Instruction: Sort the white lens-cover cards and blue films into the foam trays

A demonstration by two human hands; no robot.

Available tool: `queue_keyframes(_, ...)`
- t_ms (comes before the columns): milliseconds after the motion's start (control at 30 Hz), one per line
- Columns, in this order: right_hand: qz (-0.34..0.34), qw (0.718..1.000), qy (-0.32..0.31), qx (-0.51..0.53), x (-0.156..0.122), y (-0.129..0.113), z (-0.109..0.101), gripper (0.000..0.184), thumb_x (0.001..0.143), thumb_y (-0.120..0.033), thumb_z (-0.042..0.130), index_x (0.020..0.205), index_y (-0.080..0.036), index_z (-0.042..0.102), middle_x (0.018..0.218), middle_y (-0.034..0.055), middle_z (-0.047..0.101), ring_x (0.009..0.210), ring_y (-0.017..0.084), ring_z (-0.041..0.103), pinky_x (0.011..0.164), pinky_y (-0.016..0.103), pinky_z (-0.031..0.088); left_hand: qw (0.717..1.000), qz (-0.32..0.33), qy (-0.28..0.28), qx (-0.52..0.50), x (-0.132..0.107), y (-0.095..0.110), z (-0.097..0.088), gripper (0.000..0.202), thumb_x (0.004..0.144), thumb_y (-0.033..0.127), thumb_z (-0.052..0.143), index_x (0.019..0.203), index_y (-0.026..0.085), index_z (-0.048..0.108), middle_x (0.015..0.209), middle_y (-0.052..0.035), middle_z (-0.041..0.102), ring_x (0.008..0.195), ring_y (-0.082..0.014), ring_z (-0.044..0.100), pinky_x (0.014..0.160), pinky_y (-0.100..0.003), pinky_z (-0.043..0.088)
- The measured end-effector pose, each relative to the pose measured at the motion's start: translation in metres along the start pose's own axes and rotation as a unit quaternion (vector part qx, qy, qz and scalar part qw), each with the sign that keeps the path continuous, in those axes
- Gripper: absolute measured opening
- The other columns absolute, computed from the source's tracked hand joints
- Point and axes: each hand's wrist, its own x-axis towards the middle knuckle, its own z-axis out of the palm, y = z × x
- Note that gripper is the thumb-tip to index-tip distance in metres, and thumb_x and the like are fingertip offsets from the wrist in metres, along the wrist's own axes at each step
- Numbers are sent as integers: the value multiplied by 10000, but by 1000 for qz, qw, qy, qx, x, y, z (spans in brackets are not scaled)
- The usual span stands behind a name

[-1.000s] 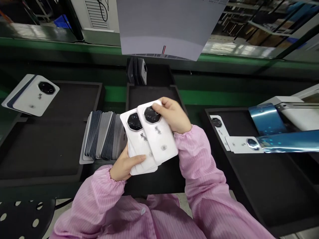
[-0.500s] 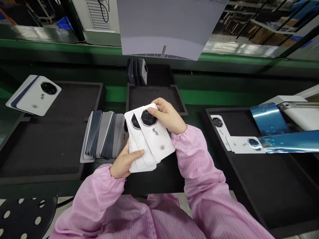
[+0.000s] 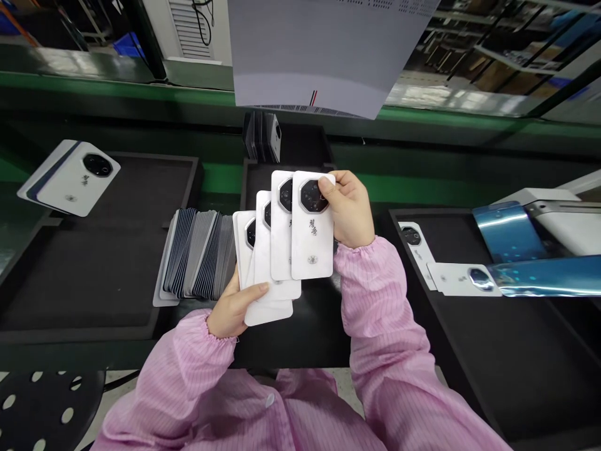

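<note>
Several white phone back panels (image 3: 312,250), each with a dark eight-sided camera area near the top, are fanned out between my hands. My left hand (image 3: 232,307) is closed on the lower panels (image 3: 267,312), its thumb lying across their front. On the rightmost panel, my right hand (image 3: 354,210) pinches the upper right corner, thumb over the camera area and fingers behind. The panels overlap, so their exact number is hard to make out. Just left of my left hand, a tight row of similar panels (image 3: 200,254) stands on edge, showing grey and dark blue edges.
A black tray (image 3: 84,282) lies at left, with a few panels (image 3: 89,181) at its far corner. Another small stack (image 3: 261,136) stands in the back tray (image 3: 305,144). At right, a black tray (image 3: 516,351) bears two white panels (image 3: 460,279) and blue film (image 3: 549,274). A printed sheet (image 3: 323,56) hangs ahead.
My right hand has moved right and slightly up, spreading the panels into a wider fan. The front panel has turned from tilted to nearly upright. My left hand stays in place.
</note>
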Motion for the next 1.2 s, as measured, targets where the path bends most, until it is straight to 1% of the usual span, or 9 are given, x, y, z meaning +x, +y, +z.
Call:
queue_keyframes(133,-15,1000,15,-6,8,6,-11,298,742,-475,623,810,-237,457,762,-21,563,702,143,592,673,311,496,999,33,-1,-9,3,0,-2,809,656,179,733,1359,280,345,1076,-77,688,952,-310,648,773,-450,554)
queue_keyframes(267,37,999,3,28,10,8,-11,342,703,-493,654,803,-235,453,750,-22,565,687,145,592,657,318,502,999,40,-9,-14,3,1,-2,803,641,188,747,1348,250,373,1065,-94,690,954,-323,646,776,-445,554)
queue_keyframes(400,114,989,-53,81,2,8,4,389,622,-443,739,780,-221,461,694,-41,570,635,126,583,619,285,498,999,30,-3,-15,3,-2,-2,788,631,171,755,1329,243,396,1060,-91,692,958,-310,646,788,-427,555)
queue_keyframes(500,153,978,-109,92,-6,7,15,392,608,-408,760,801,-213,480,692,-38,598,611,115,576,592,265,486,999,28,23,-28,4,-4,-2,760,630,220,762,1310,242,423,1091,-87,681,1002,-303,629,848,-413,532)
queue_keyframes(600,149,978,-106,97,-8,5,17,381,611,-391,763,790,-208,481,689,-40,594,608,108,569,597,258,480,997,30,50,-57,5,-3,-1,723,648,257,739,1304,245,435,1109,-71,675,1060,-302,599,898,-407,505)
queue_keyframes(733,111,986,-83,93,-6,2,14,366,633,-385,753,792,-215,470,686,-52,570,610,104,565,621,262,483,997,36,50,-50,4,-3,2,723,663,181,716,1314,261,411,1119,-58,673,1050,-288,606,879,-420,516)
queue_keyframes(867,93,989,-72,88,-9,1,18,350,639,-380,745,808,-219,484,673,-57,582,598,101,567,597,246,477,993,90,63,-36,5,-9,2,724,649,177,746,1289,259,418,1094,-63,682,1017,-267,626,850,-407,532)
queue_keyframes(1033,130,981,-113,86,-15,1,21,308,659,-345,731,818,-209,505,664,-42,625,585,107,585,577,237,473,987,141,51,-48,7,-12,1,678,618,142,770,1219,229,468,1087,-77,685,1010,-251,630,833,-385,540)
queue_keyframes(1200,167,966,-194,29,-15,-4,13,291,686,-353,707,841,-205,510,645,-30,643,575,130,602,546,251,474,986,151,57,-50,7,-11,0,631,641,142,759,1203,222,483,1167,-89,647,1047,-244,613,867,-371,526)
